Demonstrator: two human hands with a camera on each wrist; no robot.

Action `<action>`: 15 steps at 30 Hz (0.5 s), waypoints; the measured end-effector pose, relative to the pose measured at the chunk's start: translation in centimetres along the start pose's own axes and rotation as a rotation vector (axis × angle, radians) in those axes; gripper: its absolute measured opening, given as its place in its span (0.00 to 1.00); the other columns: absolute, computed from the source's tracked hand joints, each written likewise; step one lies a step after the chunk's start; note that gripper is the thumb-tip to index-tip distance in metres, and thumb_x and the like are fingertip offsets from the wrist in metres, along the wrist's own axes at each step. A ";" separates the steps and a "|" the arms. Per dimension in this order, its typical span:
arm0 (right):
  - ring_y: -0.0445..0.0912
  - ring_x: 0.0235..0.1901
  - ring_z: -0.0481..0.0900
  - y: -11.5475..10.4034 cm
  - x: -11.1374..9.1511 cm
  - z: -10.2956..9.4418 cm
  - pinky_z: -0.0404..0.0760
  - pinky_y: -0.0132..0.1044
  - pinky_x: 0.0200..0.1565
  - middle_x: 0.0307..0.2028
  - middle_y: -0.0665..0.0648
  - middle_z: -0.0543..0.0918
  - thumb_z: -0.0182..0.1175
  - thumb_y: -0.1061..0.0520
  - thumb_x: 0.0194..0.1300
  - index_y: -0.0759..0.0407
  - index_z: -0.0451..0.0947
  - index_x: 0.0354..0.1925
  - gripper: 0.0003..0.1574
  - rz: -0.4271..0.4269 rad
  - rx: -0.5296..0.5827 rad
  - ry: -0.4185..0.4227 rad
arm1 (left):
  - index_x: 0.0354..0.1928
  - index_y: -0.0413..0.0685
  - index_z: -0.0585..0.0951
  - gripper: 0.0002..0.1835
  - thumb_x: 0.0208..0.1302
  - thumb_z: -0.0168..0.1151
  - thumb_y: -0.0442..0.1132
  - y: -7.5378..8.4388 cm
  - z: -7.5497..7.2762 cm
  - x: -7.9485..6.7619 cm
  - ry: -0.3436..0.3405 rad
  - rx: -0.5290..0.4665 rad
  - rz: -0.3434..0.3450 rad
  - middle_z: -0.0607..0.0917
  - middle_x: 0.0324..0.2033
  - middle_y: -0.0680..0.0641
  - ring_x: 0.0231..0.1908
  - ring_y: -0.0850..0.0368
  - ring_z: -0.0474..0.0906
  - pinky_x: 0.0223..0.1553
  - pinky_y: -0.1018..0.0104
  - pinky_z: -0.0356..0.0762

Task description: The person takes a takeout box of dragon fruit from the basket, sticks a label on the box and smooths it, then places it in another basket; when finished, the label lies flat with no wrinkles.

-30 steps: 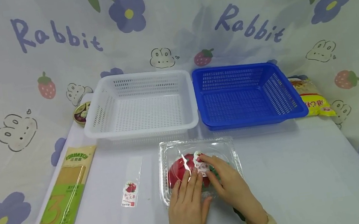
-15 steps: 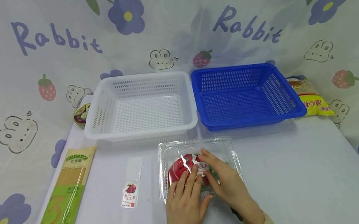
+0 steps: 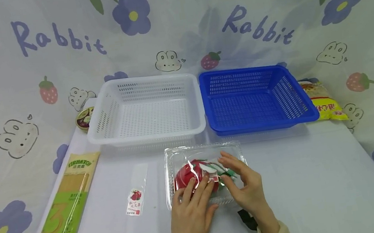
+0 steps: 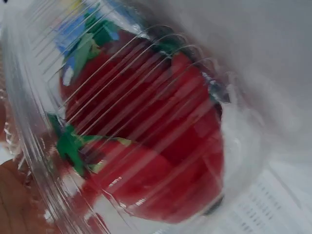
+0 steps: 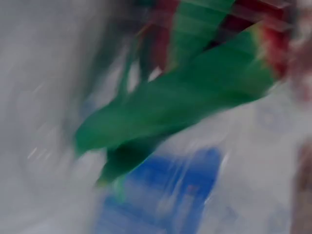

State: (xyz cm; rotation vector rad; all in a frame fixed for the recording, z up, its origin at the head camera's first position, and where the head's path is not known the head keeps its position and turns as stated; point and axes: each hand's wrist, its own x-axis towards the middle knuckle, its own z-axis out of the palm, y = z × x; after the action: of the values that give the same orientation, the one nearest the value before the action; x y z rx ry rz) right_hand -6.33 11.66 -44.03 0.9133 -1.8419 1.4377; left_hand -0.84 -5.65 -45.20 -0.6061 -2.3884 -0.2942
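A clear plastic clamshell box (image 3: 174,155) with red dragon fruit (image 3: 184,176) and green leaf tips inside lies at the front middle of the table. On its lid is a white sticker label (image 3: 212,177), its upper end curled up off the plastic. My left hand (image 3: 190,214) rests spread on the lid, fingertips at the label's lower end. Just right of the label my right hand (image 3: 248,189) hovers with bent fingers, thumb and index finger apart. The left wrist view shows the fruit (image 4: 146,131) through the ribbed box wall; the right wrist view is blurred.
Left of the box lies a clear strip bearing another label (image 3: 135,202). A noodle pack (image 3: 62,211) lies along the left edge. A white basket (image 3: 148,137) and a blue basket (image 3: 262,125) stand behind, beside a yellow bag (image 3: 327,104) and a round tin (image 3: 83,120).
My right hand has come off the label and moved right. The label's upper end, flat earlier, now curls up. My left hand stays on the lid.
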 end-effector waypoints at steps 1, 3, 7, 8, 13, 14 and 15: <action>0.48 0.59 0.79 0.1 0.0 0.0 0.78 0.30 0.57 0.54 0.65 0.82 0.61 0.68 0.62 0.80 0.76 0.48 0.17 -0.002 0.018 0.021 | 0.57 0.55 0.80 0.28 0.75 0.34 0.59 0.0 0.0 0.0 -0.005 0.004 -0.003 0.81 0.58 0.55 0.57 0.50 0.75 0.52 0.56 0.65; 0.48 0.52 0.82 0.1 -0.1 0.0 0.78 0.28 0.54 0.47 0.63 0.86 0.61 0.67 0.62 0.76 0.79 0.43 0.12 -0.009 -0.015 0.036 | 0.57 0.55 0.80 0.28 0.74 0.35 0.59 0.2 -0.1 0.2 -0.013 0.008 -0.009 0.81 0.58 0.55 0.56 0.50 0.74 0.52 0.55 0.65; 0.46 0.36 0.82 0.0 -0.2 0.0 0.78 0.27 0.45 0.32 0.61 0.86 0.59 0.62 0.66 0.69 0.82 0.35 0.10 -0.035 -0.076 0.033 | 0.59 0.57 0.79 0.28 0.71 0.40 0.62 0.6 -0.1 0.6 -0.052 0.037 -0.035 0.80 0.59 0.56 0.55 0.51 0.73 0.50 0.55 0.64; 0.46 0.34 0.81 -0.1 -0.2 0.0 0.78 0.28 0.43 0.30 0.60 0.85 0.59 0.61 0.66 0.68 0.82 0.34 0.10 -0.033 -0.078 0.033 | 0.59 0.57 0.79 0.29 0.69 0.41 0.63 0.7 -0.1 0.7 -0.063 0.043 -0.040 0.80 0.60 0.56 0.55 0.51 0.72 0.50 0.54 0.63; 0.48 0.35 0.79 -0.7 0.3 0.2 0.78 0.33 0.39 0.36 0.60 0.84 0.66 0.63 0.59 0.66 0.81 0.41 0.11 0.120 -0.236 0.012 | 0.59 0.57 0.79 0.31 0.67 0.41 0.65 0.8 -0.1 1.1 -0.085 0.066 -0.046 0.79 0.61 0.56 0.54 0.51 0.71 0.48 0.53 0.63; 0.48 0.37 0.79 -0.9 0.4 0.4 0.78 0.34 0.39 0.39 0.59 0.84 0.68 0.61 0.57 0.65 0.80 0.44 0.16 0.197 -0.306 -0.014 | 0.58 0.57 0.80 0.31 0.68 0.39 0.65 0.8 -0.1 1.0 -0.080 0.068 -0.042 0.79 0.60 0.56 0.53 0.51 0.72 0.48 0.53 0.63; 0.48 0.38 0.78 -1.0 0.7 0.6 0.78 0.36 0.40 0.42 0.59 0.83 0.70 0.60 0.55 0.63 0.80 0.48 0.21 0.280 -0.373 -0.049 | 0.58 0.57 0.80 0.31 0.68 0.39 0.65 0.7 -0.1 1.0 -0.077 0.068 -0.040 0.79 0.60 0.56 0.53 0.50 0.72 0.48 0.52 0.63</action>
State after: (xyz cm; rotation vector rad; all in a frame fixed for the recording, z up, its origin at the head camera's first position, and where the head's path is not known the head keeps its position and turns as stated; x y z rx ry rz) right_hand -5.90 10.77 -43.04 0.5247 -2.2453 1.1711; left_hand -1.12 -4.68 -44.45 -0.5473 -2.4759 -0.2099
